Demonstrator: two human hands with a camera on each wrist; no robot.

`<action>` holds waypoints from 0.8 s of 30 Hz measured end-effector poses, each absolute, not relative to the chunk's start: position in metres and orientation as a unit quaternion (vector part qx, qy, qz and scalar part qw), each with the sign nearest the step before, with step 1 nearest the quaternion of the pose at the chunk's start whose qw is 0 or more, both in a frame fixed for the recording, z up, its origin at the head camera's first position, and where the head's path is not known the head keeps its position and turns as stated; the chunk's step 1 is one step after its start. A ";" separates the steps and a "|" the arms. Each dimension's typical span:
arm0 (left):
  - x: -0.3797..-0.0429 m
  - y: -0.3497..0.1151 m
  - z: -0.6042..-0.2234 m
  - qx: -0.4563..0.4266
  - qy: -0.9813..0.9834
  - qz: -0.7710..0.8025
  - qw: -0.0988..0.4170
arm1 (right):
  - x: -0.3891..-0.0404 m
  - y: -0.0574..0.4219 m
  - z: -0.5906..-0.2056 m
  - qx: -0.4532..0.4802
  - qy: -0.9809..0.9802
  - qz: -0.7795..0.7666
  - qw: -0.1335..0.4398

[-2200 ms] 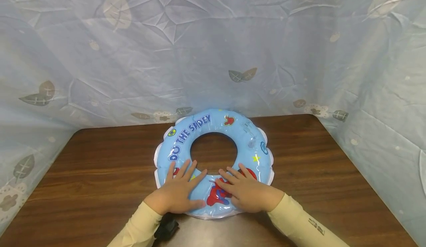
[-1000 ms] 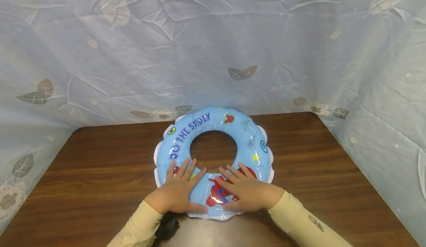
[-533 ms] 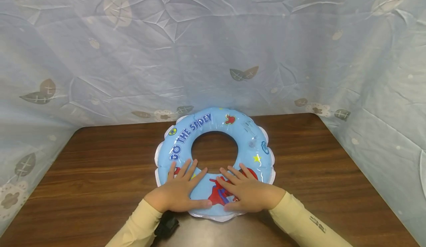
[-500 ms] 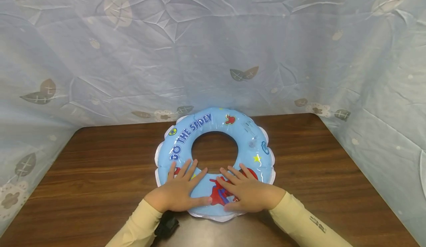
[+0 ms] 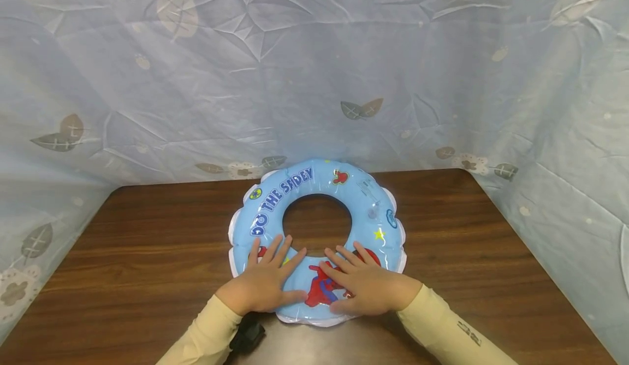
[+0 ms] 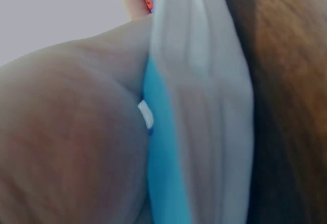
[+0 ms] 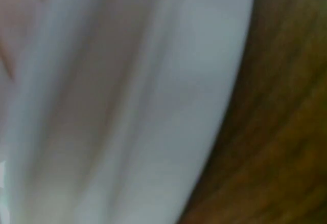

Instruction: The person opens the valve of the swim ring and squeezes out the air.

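A light blue inflatable swim ring with white scalloped edging lies flat on the wooden table. Lettering and red cartoon figures are printed on it. Spread across its near left side, my left hand presses with straight fingers. My right hand rests on the near right side in the same manner, partly covering a red and blue figure. In the left wrist view, the palm touches the blue surface of the ring. The white underside of the ring fills much of the blurred right wrist view.
The brown wooden table has rounded far corners. A pale blue-grey curtain with a leaf print surrounds it at the back and sides. A small black device sits at the left wrist.
Both hands stay on the near side of the ring. The left thumb slid a little right, then back left. The right thumb has lowered toward the near edge. The ring's near side flexes slightly.
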State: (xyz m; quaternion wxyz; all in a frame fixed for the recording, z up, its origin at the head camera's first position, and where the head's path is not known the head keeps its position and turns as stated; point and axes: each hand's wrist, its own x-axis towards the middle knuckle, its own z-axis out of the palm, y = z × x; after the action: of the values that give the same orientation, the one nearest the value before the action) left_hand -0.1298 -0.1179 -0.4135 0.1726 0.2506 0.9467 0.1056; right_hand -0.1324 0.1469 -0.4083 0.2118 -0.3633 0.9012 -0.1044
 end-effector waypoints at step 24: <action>-0.139 -0.122 -0.410 0.262 0.953 0.133 0.074 | -0.130 0.149 -0.395 -0.336 0.915 -0.130 0.182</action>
State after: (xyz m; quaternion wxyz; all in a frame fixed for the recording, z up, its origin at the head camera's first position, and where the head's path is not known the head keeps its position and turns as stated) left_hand -0.1389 -0.1219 -0.4102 0.0745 0.2619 0.9530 0.1330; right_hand -0.1303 0.1486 -0.3952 0.1819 -0.3358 0.9150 -0.1297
